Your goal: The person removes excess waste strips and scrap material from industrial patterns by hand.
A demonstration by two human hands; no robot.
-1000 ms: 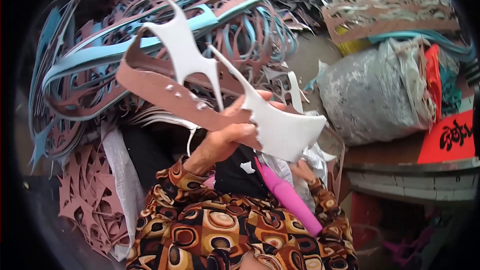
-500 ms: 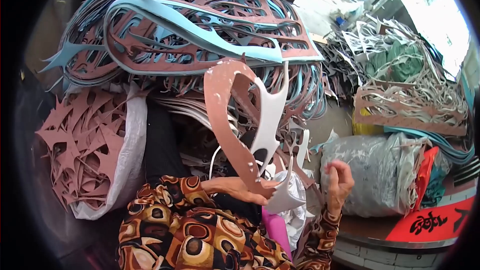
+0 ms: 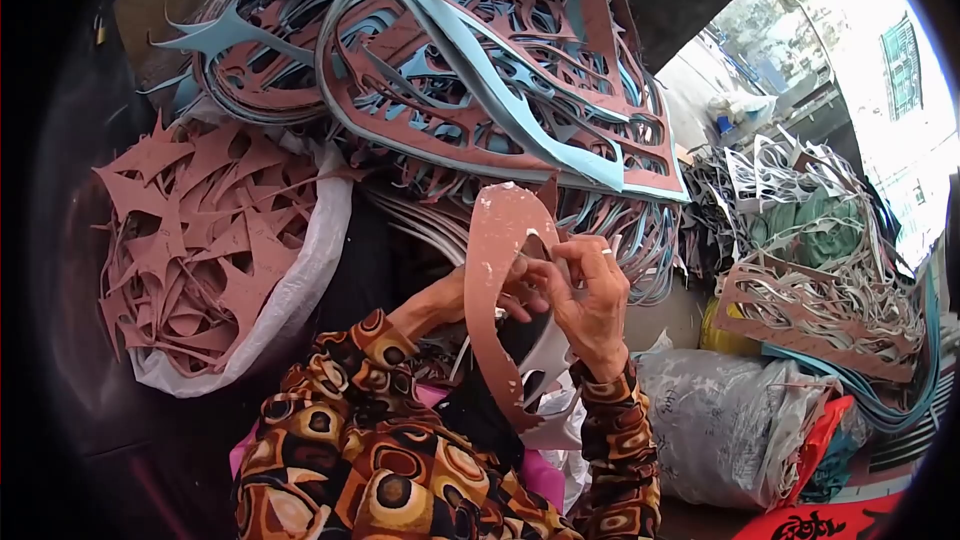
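Right hand (image 3: 592,302): grip pressed together, thumb and fingertips (image 3: 560,258) pinching the inner edge of the brown strip (image 3: 492,270) near its upper bend. Left hand (image 3: 462,302): partly hidden behind the same strip, fingers curled around it from the far side; grip closed on it.

One brown strip is held, upright in front of the chest, curved in a loop, with white flecks on its face. One white layer (image 3: 548,365) hangs at its lower end, below the right hand.

Two patterned sleeves (image 3: 370,440) run down from the strip to the bottom edge.

Left of the strip: one white sack (image 3: 305,290), open, filled with spiky brown offcuts (image 3: 190,230), too many to count.

Above the strip: one large heap of brown-and-blue cut-out sheets (image 3: 480,90), stacked and overhanging; number of sheets cannot be told.

Right of the strip and below: one grey plastic bag (image 3: 720,420), full. Beside it, one red sheet with black writing (image 3: 812,524).

Further right of the strip: one second heap of mixed offcuts (image 3: 820,310).
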